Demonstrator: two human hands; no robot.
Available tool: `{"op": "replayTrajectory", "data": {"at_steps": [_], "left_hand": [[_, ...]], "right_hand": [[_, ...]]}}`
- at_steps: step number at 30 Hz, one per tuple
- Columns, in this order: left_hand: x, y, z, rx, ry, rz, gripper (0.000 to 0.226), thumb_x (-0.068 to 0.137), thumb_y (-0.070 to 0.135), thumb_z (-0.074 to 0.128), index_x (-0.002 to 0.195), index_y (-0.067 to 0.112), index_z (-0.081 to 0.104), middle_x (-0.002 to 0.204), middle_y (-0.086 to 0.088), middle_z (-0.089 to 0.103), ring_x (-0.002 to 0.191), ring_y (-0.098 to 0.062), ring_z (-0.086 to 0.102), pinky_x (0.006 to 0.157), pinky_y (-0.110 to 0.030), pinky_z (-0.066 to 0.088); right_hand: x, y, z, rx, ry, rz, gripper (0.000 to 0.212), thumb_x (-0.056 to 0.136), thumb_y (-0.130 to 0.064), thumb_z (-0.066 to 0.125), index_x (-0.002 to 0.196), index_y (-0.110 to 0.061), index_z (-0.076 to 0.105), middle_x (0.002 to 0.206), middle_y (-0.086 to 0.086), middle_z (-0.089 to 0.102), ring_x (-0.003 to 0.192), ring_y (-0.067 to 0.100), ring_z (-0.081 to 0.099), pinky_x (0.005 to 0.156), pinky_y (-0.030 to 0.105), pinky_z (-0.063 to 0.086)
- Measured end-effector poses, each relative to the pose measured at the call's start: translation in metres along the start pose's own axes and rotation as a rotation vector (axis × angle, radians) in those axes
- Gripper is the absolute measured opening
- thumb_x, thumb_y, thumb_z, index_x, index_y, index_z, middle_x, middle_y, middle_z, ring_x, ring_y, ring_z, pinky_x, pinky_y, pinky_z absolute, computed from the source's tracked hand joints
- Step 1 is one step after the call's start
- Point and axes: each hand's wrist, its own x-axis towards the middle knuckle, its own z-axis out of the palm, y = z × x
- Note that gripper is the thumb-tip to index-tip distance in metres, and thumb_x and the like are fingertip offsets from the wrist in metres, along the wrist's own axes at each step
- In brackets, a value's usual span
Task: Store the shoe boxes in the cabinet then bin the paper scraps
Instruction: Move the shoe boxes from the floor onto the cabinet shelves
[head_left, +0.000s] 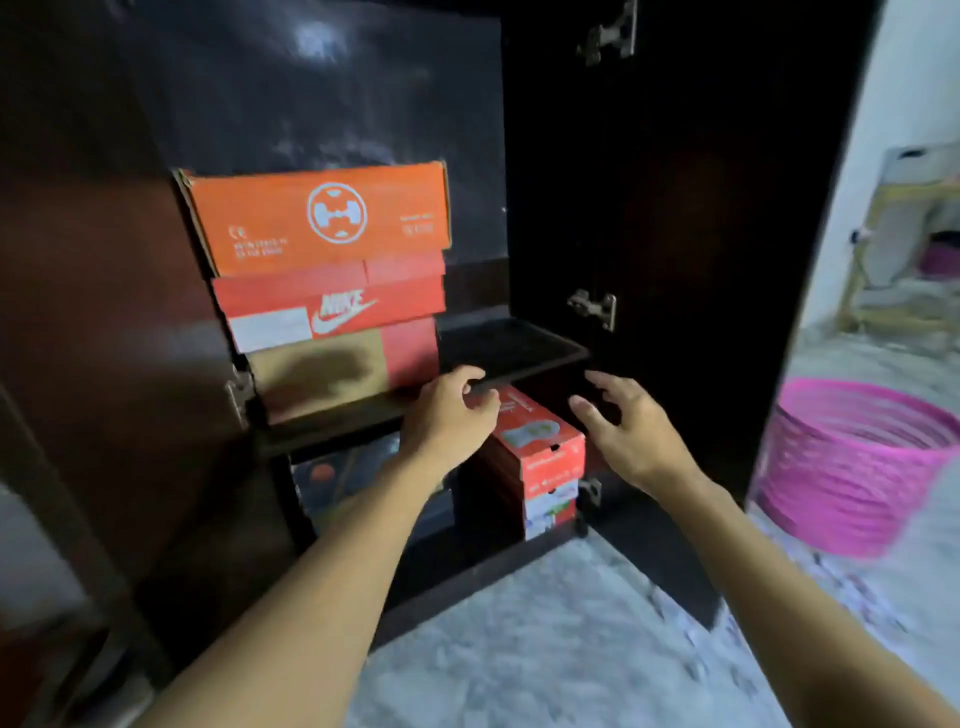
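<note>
Below the shelf (519, 358), red shoe box (540, 441) runs inward, label outward — left hand (449, 415), right hand (623, 431): grips loose, empty.

The cabinet (675, 208) has a dark shelf (511, 345). At its 9 o'clock end a brown and red box (322, 379) lies directly on it, bearing a red Nike box (332, 312) and an orange box (322, 218) on top; the 3 o'clock end is bare board. On the cabinet's bottom board (467, 566), toward 3 o'clock, stands a stack topped by a red box (540, 441); the things at 9 o'clock are too dim to tell. On the speckled grey floor (545, 649), at 3 o'clock, stands a pink basket (852, 467).
</note>
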Motion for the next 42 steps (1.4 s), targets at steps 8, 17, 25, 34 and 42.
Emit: {"op": "replayTrajectory", "data": {"at_steps": [8,17,25,34,42], "left_hand": [[-0.103,0.014,0.113,-0.034,-0.385,0.089,0.034,0.089,0.036,0.059,0.121,0.026,0.063,0.118,0.004,0.066,0.111,-0.018,0.061,0.092,-0.033,0.050],[-0.153,0.082,0.254,-0.083,-0.741,0.261,0.035,0.086,0.037,0.060,0.120,0.029,0.065,0.113,0.001,0.068,0.104,-0.020,0.064,0.089,-0.033,0.052],[-0.253,0.156,0.385,-0.271,-1.106,0.435,0.031,0.093,0.024,0.059,0.122,0.013,0.063,0.100,-0.009,0.064,0.087,-0.025,0.061,0.072,-0.027,0.045],[-0.370,0.190,0.511,-0.121,-1.437,0.513,0.050,0.095,0.038,0.057,0.139,0.016,0.049,0.145,-0.010,0.046,0.125,-0.030,0.050,0.101,-0.037,0.043],[-0.474,0.176,0.590,-0.226,-1.461,0.398,0.062,0.097,0.042,0.051,0.150,0.020,0.030,0.147,-0.007,0.042,0.132,-0.025,0.044,0.098,-0.031,0.038]], "right_hand": [[-0.135,0.082,-0.052,-0.140,0.084,0.283,0.051,0.096,-0.046,0.056,0.140,-0.022,0.051,0.140,0.004,0.054,0.127,0.021,0.053,0.105,0.039,0.044],[-0.242,0.165,-0.120,-0.282,0.231,0.560,0.050,0.094,-0.050,0.058,0.136,-0.024,0.055,0.139,0.005,0.055,0.124,0.022,0.056,0.100,0.043,0.047],[-0.376,0.223,-0.176,-0.428,0.442,0.861,0.048,0.095,-0.048,0.056,0.136,-0.023,0.055,0.137,0.006,0.056,0.125,0.022,0.055,0.103,0.039,0.044],[-0.528,0.306,-0.189,-0.400,0.622,1.224,0.052,0.096,-0.048,0.053,0.140,-0.020,0.052,0.140,0.005,0.055,0.127,0.024,0.053,0.102,0.046,0.046],[-0.604,0.394,-0.207,-0.335,0.774,1.494,0.069,0.097,-0.050,0.050,0.153,-0.016,0.027,0.153,0.009,0.034,0.138,0.029,0.039,0.108,0.047,0.039]]}}
